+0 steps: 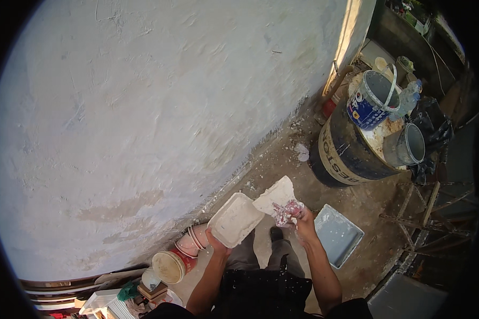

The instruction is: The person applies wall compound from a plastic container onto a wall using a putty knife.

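Observation:
My left hand (217,242) is closed on the near edge of a shallow rectangular tray (236,219) coated in off-white plaster. My right hand (302,222) grips a wide flat scraper (277,194), its blade covered with the same pale plaster. White and reddish smears cover the fingers and grip, so the handle is hard to make out. The scraper's left corner is close to the tray's right rim; whether they touch I cannot tell. Ahead and to the left rises a wall (159,122) with a patchy, skimmed surface.
Right of my legs, a grey tray (338,236) lies on the floor. A dark drum (340,149) bears a blue bucket (368,106) and a grey bucket (404,144). By the wall stand a red-and-white bucket (168,267) and a pink pipe (191,242). A rusty metal frame (428,212) stands right.

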{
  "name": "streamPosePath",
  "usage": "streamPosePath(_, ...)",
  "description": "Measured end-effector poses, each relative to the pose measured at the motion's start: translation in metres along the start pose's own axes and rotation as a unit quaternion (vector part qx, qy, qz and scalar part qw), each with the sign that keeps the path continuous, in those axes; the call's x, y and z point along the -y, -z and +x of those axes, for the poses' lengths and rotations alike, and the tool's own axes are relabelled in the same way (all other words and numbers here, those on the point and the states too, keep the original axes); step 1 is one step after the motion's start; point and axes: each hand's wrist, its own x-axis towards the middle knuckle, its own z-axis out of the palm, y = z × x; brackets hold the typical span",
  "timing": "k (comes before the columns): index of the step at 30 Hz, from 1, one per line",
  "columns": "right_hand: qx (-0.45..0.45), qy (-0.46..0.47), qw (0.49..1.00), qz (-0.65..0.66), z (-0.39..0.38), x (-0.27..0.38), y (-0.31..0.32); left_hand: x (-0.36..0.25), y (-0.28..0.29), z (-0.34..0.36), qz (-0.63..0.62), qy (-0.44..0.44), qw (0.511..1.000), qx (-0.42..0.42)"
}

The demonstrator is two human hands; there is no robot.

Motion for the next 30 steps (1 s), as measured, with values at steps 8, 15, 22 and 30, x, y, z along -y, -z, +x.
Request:
streamPosePath(8, -0.118, 0.024, 0.992, -0.034, 0.208, -0.044, 0.028, -0.044, 0.031, 0.115, 0.058, 0.134, 0.985, -0.087)
streamPosePath(15, -0.221, 0.027, 0.96, -0.169, 0.4, -0.152, 0.014, -0.043, 0.08, 0.172, 0.023, 0.149, 0.981, -0.124)
streamPosePath(22, -0.289, 0.125, 0.902, -0.295, 0.493, -0.196, -0.021, -0.014, 0.129, 0.187, 0.063, 0.108, 0.975, -0.182)
streamPosePath(30, -0.234, 0.228, 0.903, -0.278, 0.489, -0.198, -0.049, -0.019, 0.132, 0.198, 0.089, 0.102, 0.979, -0.156)
